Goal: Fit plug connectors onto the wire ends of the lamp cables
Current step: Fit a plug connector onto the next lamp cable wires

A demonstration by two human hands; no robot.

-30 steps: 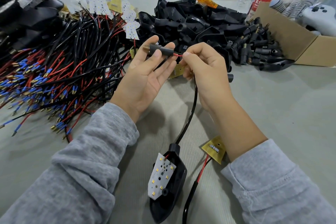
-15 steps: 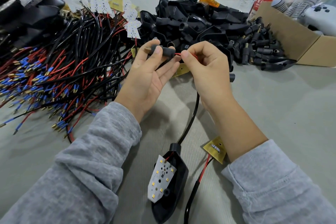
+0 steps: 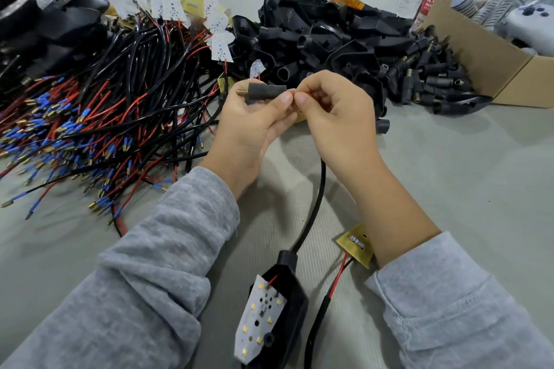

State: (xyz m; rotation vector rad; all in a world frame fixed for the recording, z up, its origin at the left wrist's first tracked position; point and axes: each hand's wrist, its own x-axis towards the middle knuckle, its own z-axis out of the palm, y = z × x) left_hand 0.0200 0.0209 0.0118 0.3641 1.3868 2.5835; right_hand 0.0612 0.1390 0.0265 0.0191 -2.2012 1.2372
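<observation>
**Wire End at the Mouth of the Plug**

Nearest the camera, at 6 o'clock, a lamp head (image 3: 271, 317) lay on the desk (image 3: 449, 177), its white LED board facing up and its black cable (image 3: 314, 204) running away toward 12 o'clock into the hands. Just right of it sat a small yellow board (image 3: 355, 244) with its own red and black leads.

At mid-frame the left hand (image 3: 254, 120) gripped a black plug connector (image 3: 265, 91) between thumb and fingers, its brass threaded tip pointing toward 9 o'clock. The right hand (image 3: 335, 108) pinched the red wire end (image 3: 299, 94) right at the connector's open rear. The step in hand looked like threading that wire into the plug; the next move would likely call for a straight, steady push while the left hand keeps the body from turning. How far the wire had entered could not be told.

Beyond, at 10 o'clock, lay a heap of unfitted cables (image 3: 99, 117) with blue-sleeved ends. At 1 o'clock, loose plug connectors (image 3: 431, 78) spilled from a cardboard box (image 3: 491, 69) lying on its side, beside a pile of black lamp housings (image 3: 323, 30).
</observation>
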